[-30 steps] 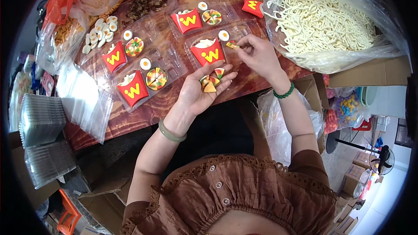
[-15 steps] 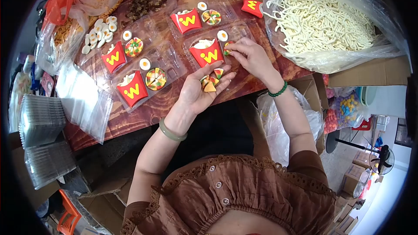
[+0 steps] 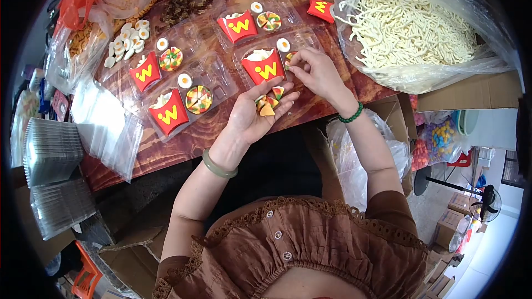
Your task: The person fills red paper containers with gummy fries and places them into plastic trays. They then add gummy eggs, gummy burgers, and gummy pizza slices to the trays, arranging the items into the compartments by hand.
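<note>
My left hand (image 3: pixel 256 112) lies palm up below the front right tray, cupping several colourful pizza wedges (image 3: pixel 267 106). The fingers and thumb of my right hand (image 3: pixel 313 72) are pinched together inside that clear tray (image 3: pixel 239 55), over small pizza pieces (image 3: pixel 290 56) that they partly cover. Beside them in the tray are a red fries box (image 3: pixel 262 67) and an egg piece (image 3: pixel 283 45). Three other trays each hold a fries box (image 3: pixel 168 113), an egg piece (image 3: pixel 184 81) and a round sliced pizza (image 3: pixel 199 100).
A large bag of cream-coloured sticks (image 3: pixel 415 30) stands at the right. Loose egg pieces (image 3: pixel 130 39) and dark bits (image 3: pixel 185 8) lie at the back left. Stacked clear trays (image 3: pixel 52 152) and plastic sleeves (image 3: pixel 108 130) are at the left edge. Another red box (image 3: pixel 321 9) lies behind.
My right hand has shifted slightly left and down, its fingertips now nearer the fries box. My left hand has stayed nearly still with the wedges.
</note>
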Demonstrator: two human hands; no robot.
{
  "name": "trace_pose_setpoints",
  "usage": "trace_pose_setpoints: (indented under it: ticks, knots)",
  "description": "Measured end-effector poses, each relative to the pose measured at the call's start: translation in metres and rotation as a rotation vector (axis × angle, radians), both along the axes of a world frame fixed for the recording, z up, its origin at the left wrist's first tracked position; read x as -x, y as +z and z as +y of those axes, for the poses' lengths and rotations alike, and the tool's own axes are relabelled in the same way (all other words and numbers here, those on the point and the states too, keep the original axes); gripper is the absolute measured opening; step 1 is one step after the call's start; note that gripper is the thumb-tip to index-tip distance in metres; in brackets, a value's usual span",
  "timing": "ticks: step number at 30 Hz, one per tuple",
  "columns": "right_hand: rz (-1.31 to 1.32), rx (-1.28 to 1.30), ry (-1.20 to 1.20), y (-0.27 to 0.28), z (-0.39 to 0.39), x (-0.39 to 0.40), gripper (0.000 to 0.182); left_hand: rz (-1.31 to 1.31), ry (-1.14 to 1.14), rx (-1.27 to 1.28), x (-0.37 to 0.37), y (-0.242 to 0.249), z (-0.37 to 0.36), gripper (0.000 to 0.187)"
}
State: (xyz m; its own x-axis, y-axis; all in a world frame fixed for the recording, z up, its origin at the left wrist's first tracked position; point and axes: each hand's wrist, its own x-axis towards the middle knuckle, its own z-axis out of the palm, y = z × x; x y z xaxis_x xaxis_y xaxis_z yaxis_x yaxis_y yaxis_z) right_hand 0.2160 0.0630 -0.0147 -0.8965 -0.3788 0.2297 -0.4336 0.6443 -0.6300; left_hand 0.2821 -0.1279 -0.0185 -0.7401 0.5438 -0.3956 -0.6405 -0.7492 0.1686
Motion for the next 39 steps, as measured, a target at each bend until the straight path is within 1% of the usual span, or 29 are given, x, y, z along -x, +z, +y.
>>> trace_pose_setpoints:
  ticks: [1,5,7,8,9,11,12,14,15,17,18,19,21,25,28,30,31,33,34,35,37,39]
  knots:
    - [-0.058,0.046,0.007,-0.001,-0.001,-0.001,0.013,0.0,0.004,0.0,0.0,0.0,0.0,0.034]
    - [-0.06,0.026,0.003,0.009,0.003,-0.001,0.01,-0.009,0.0,0.006,0.001,0.0,0.0,0.034]
    - [0.16,-0.117,0.135,0.021,0.01,0.005,0.011,-0.007,-0.003,0.0,0.0,0.0,-0.001,0.033]
    - [0.06,-0.14,0.183,0.028,0.013,0.008,0.013,-0.009,-0.002,0.002,0.0,0.0,-0.001,0.034]
    - [0.06,-0.14,0.181,0.027,0.013,0.013,0.013,-0.012,-0.004,0.003,0.0,0.0,0.0,0.034]
    - [0.181,-0.189,0.427,0.027,0.013,0.025,0.014,-0.017,-0.007,0.002,0.001,0.0,0.001,0.034]
    - [0.184,-0.192,0.424,0.025,0.012,0.024,0.014,-0.021,-0.003,0.003,0.001,0.0,0.002,0.035]
    - [0.219,-0.089,0.25,0.017,0.008,0.022,0.013,-0.018,-0.003,0.002,0.0,0.001,0.001,0.034]
    - [0.22,-0.087,0.257,0.02,0.007,0.017,0.013,-0.018,0.0,0.002,0.0,0.002,0.0,0.034]
    - [-0.099,-0.134,0.027,0.027,0.008,0.004,0.014,-0.019,0.004,0.004,0.0,0.002,-0.001,0.034]
    - [-0.027,-0.141,0.055,0.016,0.014,0.004,0.018,-0.02,-0.007,0.004,0.0,0.002,-0.001,0.034]
    - [-0.029,-0.141,0.048,0.008,0.016,0.005,0.018,-0.022,-0.014,0.004,0.0,0.001,0.0,0.034]
    - [0.096,-0.047,0.108,-0.001,0.017,0.005,0.018,-0.011,-0.01,0.03,0.001,-0.001,0.0,0.034]
    - [0.12,-0.028,0.055,-0.004,0.008,0.003,0.018,-0.012,-0.008,0.035,0.001,0.0,0.0,0.034]
    - [0.098,-0.07,-0.009,0.0,0.004,0.002,0.017,-0.006,-0.013,0.041,0.0,0.0,0.0,0.037]
    - [-0.055,0.036,-0.051,0.009,0.002,-0.003,0.016,0.007,-0.014,0.046,-0.001,0.002,-0.001,0.037]
    - [-0.056,0.037,-0.048,0.014,0.0,-0.007,0.016,0.006,-0.011,0.047,-0.001,0.002,-0.002,0.037]
    - [-0.073,0.13,0.183,0.024,-0.002,-0.021,0.016,0.049,-0.031,0.031,-0.003,0.0,-0.002,0.035]
    - [-0.046,0.067,0.264,0.028,-0.004,-0.026,0.016,0.048,-0.035,0.03,-0.003,0.0,-0.001,0.035]
    - [-0.046,0.065,0.259,0.031,-0.005,-0.03,0.016,0.029,-0.024,0.052,-0.004,0.001,0.001,0.035]
    - [-0.306,0.113,0.252,0.035,-0.005,-0.036,0.017,0.013,-0.013,0.07,-0.004,0.002,0.004,0.036]
    - [-0.308,0.126,0.251,0.042,-0.003,-0.037,0.015,0.016,-0.03,0.066,-0.005,0.003,0.004,0.037]
